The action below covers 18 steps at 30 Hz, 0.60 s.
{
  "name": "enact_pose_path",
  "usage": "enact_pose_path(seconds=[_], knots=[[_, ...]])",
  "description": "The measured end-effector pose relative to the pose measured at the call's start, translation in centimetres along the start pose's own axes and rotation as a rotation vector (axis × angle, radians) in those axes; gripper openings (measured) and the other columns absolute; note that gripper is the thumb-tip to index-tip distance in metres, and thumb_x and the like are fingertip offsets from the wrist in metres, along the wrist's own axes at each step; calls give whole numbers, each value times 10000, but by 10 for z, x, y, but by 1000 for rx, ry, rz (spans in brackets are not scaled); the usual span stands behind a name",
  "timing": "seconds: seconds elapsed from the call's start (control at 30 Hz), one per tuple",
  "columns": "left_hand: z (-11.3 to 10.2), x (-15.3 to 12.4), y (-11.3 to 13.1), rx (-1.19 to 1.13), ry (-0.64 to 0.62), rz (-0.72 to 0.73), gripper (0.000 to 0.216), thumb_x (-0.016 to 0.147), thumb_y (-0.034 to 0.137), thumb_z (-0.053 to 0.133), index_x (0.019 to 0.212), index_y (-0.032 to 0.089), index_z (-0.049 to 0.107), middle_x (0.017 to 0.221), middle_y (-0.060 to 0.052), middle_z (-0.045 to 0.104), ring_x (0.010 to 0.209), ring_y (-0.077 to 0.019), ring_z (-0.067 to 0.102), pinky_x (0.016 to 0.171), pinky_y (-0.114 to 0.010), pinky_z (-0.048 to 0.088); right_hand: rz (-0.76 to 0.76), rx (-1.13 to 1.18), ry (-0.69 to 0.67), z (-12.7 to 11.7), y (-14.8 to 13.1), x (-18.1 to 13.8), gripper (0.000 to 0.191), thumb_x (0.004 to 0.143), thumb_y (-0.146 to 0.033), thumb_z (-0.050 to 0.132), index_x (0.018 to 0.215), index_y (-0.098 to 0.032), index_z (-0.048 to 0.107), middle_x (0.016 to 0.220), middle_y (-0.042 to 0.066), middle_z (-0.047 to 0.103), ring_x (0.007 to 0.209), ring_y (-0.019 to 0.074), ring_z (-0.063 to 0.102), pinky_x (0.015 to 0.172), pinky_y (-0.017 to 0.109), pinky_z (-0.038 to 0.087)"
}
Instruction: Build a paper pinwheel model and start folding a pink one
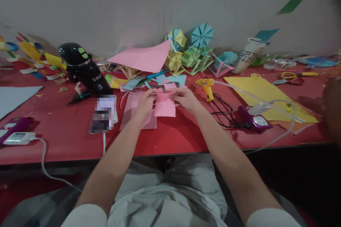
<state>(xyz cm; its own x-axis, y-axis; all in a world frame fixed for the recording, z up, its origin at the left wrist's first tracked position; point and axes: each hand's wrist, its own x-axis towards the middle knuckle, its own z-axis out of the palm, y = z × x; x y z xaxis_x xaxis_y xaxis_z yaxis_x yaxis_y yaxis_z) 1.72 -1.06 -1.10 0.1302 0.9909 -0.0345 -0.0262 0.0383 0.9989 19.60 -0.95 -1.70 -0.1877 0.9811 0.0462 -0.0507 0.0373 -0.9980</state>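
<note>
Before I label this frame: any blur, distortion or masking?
Head view: black bottle and white cup lean outward, likely lens distortion; mosaic covers most of the phone-like item; brown shape at right edge is blurred; upper-right corner darkens; fine detail on the held pink paper looks soft.

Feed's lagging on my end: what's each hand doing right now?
Left hand: closed, fingers pinching the left side of the pink paper.
Right hand: closed, fingers pinching the same paper's right side.
</note>
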Motion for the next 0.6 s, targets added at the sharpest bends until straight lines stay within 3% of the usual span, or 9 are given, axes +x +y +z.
enact_pose_path(seconds=[0.17, 0.27, 0.37, 0.47, 0.6], knots=[[-1, 1, 0, -80, -6, -24, 187, 768, 365, 563, 817, 196, 625, 784, -28, 634, 660, -145, 584, 581, -263, 448, -92, -91, 20, -2, 4, 3, 259, 661, -188, 665, 898, -206, 769, 940, 38, 731, 856, 176, 662, 741, 315, 561], [-2, 4, -5, -49, 21, -4, 171, 693, 273, 667, 829, 182, 616, 785, -23, 623, 675, -131, 574, 598, -249, 448, -139, -127, 4, -4, 5, 6, 271, 656, -197, 672, 914, -204, 756, 924, 40, 730, 884, 191, 670, 778, 345, 565], [-4, 6, -8, -2, 57, -13, 200, 679, 172, 644, 875, 187, 604, 743, -4, 593, 653, -124, 568, 604, -251, 453, -150, -128, 65, -7, 6, 8, 253, 667, -272, 704, 909, -200, 725, 915, 56, 728, 882, 206, 681, 777, 370, 572], [-6, 6, -8, 16, 77, 17, 229, 709, 160, 625, 932, 193, 587, 730, 4, 591, 652, -126, 579, 621, -258, 463, -125, -98, 166, -11, 7, 10, 300, 664, -392, 750, 876, -191, 679, 819, 67, 716, 743, 192, 687, 724, 372, 572], [-7, 5, -8, 29, 42, 44, 225, 756, 188, 626, 974, 178, 570, 822, -40, 660, 735, -153, 631, 679, -286, 494, -84, -185, 275, -16, 5, 9, 411, 716, -593, 693, 730, -186, 637, 576, 33, 627, 489, 156, 593, 538, 320, 506]])
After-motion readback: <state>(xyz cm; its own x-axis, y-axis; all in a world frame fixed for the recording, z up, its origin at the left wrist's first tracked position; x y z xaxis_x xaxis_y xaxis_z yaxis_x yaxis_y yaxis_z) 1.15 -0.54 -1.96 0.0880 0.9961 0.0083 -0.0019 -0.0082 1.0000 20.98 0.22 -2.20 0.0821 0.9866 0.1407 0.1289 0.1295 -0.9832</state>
